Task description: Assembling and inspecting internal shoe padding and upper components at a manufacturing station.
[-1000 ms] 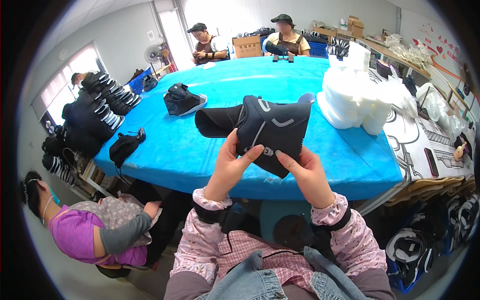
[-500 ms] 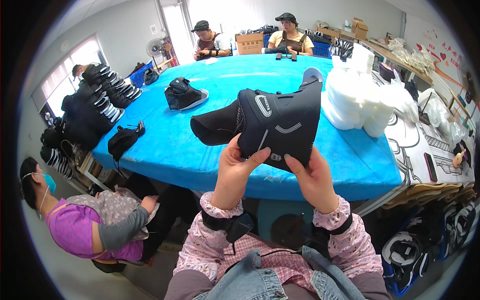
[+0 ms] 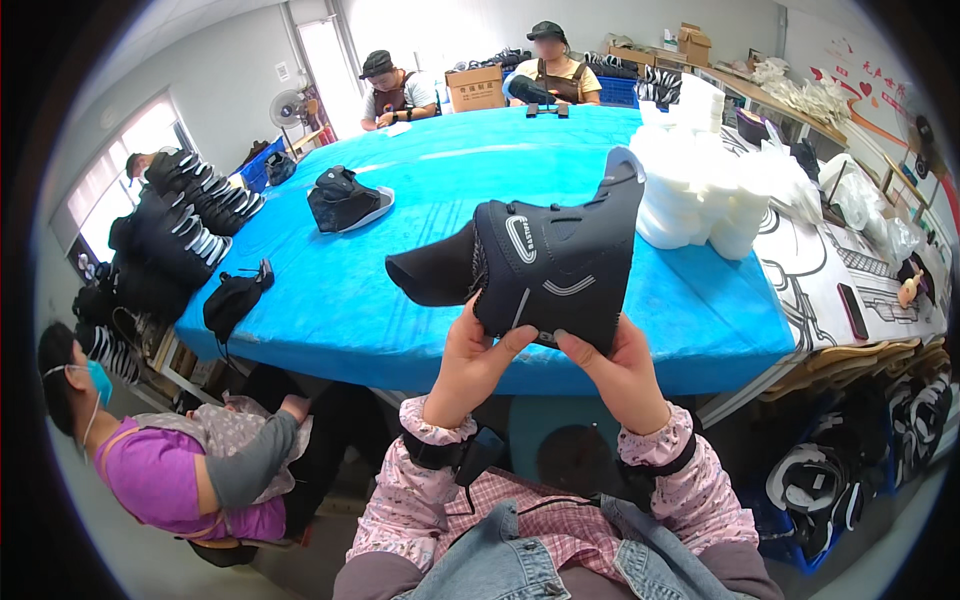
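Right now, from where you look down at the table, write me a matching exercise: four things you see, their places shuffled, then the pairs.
Things
1. Striped black shoe upper
2. Stacked white pads
3. Phone
4. Round fan

Places
A. On the white sheet with black line drawings
B. Beyond the blue table cover, at the back left
C. Between the left hand and the right hand
D. Piled near the blue table cover's right edge

Pairs: 1-C, 2-D, 3-A, 4-B

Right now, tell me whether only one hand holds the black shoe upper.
No, the left hand and the right hand both grip the black shoe upper at its lower edge.
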Tool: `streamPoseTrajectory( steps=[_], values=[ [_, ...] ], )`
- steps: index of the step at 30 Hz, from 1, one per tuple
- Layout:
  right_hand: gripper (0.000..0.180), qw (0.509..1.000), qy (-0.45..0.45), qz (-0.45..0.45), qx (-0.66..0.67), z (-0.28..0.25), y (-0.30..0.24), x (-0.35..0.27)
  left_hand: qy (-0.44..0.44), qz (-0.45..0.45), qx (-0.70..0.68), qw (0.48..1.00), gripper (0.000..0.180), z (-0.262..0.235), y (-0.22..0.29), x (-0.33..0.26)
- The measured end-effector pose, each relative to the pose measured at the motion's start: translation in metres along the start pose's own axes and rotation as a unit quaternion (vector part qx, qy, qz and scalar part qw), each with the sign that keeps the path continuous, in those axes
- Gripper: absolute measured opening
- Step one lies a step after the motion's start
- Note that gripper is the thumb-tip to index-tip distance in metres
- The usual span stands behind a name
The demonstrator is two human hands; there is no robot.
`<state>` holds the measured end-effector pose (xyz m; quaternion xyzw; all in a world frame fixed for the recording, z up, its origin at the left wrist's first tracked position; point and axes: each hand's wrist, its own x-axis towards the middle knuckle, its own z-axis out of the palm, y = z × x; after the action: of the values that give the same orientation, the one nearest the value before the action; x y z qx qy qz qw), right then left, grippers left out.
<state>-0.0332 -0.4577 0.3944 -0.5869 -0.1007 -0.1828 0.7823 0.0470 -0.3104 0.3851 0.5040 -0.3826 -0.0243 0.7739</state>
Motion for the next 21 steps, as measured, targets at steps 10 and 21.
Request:
streamPoseTrajectory(
  steps=[10, 21],
  values=[
    [0.028, 0.98, 0.003, -0.094, -0.177, 0.0, -0.003, -0.01, -0.006, -0.057, 0.022, 0.998, 0.036, 0.006, 0.013, 0.0],
    [0.025, 0.959, 0.003, -0.143, -0.244, -0.008, -0.01, -0.012, -0.019, -0.116, 0.029, 0.993, 0.041, 0.013, 0.027, -0.005]
  ],
)
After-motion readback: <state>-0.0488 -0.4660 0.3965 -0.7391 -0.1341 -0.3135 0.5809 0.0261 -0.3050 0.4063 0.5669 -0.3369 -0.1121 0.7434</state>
